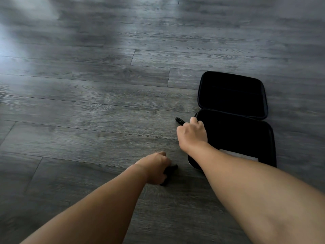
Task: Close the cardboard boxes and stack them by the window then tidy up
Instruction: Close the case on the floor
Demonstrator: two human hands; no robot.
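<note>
An open black zip case (233, 95) lies flat on the grey wood floor at the right, lid half farther away, base half nearer. My right hand (192, 132) is at the base's left edge and grips a slim black ridged tool (179, 120) whose tip sticks out to the left. My left hand (154, 167) is low over the floor, fingers curled round a small black object (169, 175) that I cannot identify. A white sheet (241, 154) lies in the base half, partly hidden by my right forearm. No cardboard boxes are in view.
Grey wood-look floor (96, 85) fills the view, with pale light reflections at the upper left.
</note>
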